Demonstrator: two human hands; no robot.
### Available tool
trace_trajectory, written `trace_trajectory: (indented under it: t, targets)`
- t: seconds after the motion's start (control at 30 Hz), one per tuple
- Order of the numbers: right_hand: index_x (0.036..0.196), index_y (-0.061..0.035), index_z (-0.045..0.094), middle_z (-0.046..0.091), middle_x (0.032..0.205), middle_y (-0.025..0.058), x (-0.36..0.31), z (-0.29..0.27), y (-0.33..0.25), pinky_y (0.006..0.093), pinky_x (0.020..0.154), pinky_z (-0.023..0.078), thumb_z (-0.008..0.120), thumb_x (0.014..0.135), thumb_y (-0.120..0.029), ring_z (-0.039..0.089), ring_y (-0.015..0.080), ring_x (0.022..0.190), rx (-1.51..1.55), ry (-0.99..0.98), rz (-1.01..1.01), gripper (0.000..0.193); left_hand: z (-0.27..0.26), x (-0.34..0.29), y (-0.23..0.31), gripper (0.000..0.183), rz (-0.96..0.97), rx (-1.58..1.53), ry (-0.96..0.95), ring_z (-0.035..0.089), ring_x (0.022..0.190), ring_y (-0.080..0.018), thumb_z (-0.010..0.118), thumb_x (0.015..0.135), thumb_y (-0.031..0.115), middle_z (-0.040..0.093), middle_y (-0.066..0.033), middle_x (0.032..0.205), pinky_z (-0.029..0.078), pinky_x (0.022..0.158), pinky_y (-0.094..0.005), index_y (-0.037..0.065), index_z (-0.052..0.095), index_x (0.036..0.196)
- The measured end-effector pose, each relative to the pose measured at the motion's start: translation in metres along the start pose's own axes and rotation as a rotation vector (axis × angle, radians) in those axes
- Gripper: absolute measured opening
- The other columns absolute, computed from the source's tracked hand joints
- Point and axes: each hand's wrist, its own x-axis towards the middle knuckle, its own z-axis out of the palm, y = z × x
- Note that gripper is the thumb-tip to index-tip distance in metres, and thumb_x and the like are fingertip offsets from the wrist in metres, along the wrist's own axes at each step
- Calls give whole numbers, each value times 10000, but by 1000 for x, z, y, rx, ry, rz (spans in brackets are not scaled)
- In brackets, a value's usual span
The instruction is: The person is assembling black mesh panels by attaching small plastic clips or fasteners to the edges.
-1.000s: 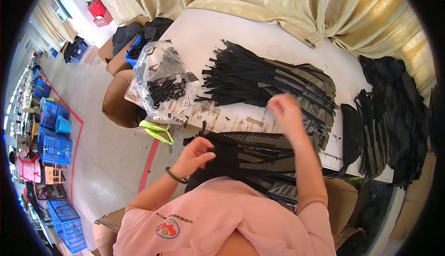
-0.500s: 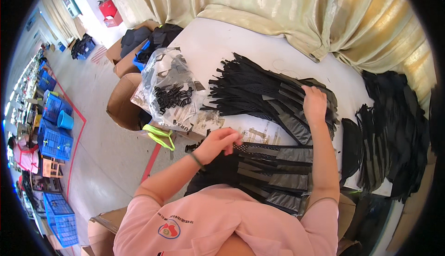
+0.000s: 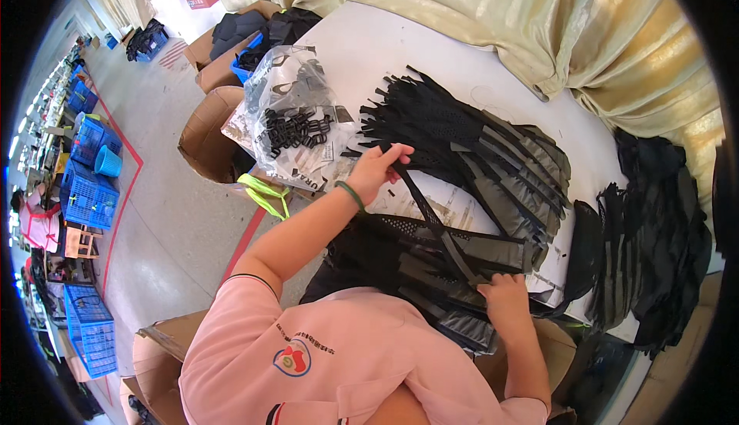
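Observation:
A long black fabric strap [image 3: 429,215] runs taut and slanting between my hands. Its upper end is pinched in my left hand [image 3: 376,172], close to the plastic bag. Around its lower end the fingers of my right hand [image 3: 506,299] are closed, low over the near pile. That near pile of black mesh straps with grey panels [image 3: 493,252] lies against my front, partly over the table's edge. Beyond it, a fanned stack of similar black straps [image 3: 462,136] rests on the white table [image 3: 369,36].
A clear plastic bag [image 3: 296,90] with black plastic buckles [image 3: 296,131] sits at the table's left. Beside it are a cardboard box [image 3: 204,136] and a neon-yellow strap [image 3: 264,194]. More black pieces [image 3: 662,225] hang at the right. A gold curtain [image 3: 493,1] borders the back.
My right hand has come back from the far stack to the near pile. The left hand has moved forward, and a strap now stretches between both hands.

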Motion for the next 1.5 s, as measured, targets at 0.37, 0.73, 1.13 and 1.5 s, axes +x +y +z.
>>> trace_trajectory:
  t: [0.37,0.73,1.13,1.5]
  targets:
    - [1265,10,438,606,1023,95,162,20,-74,311,818,438,614,849,-79,574,188,922,1321,488,-148,460,3,-68,6,271,595,625,-256,479,983,-170,490,941,192,489,-56,1093,382,873,-286,89,607,1162]
    - [1021,3,623,540,794,67,169,17,-93,250,683,410,571,868,-64,524,170,757,1216,462,-239,175,-188,0,29,225,452,1444,394,584,838,-307,668,758,170,553,-128,879,472,726,-401,99,647,971]
    - [1006,29,609,515,770,82,174,28,-88,265,632,398,617,835,-44,496,180,687,1271,382,-216,186,-190,9,29,244,317,1523,323,579,865,-325,673,751,193,540,-130,941,474,753,-406,97,632,972]
    - [1036,27,609,537,796,81,171,-7,-98,269,605,439,587,861,-56,535,160,652,1344,222,-153,195,-184,-6,37,203,352,1469,273,587,808,-330,690,705,140,581,-119,805,471,696,-408,51,555,828]
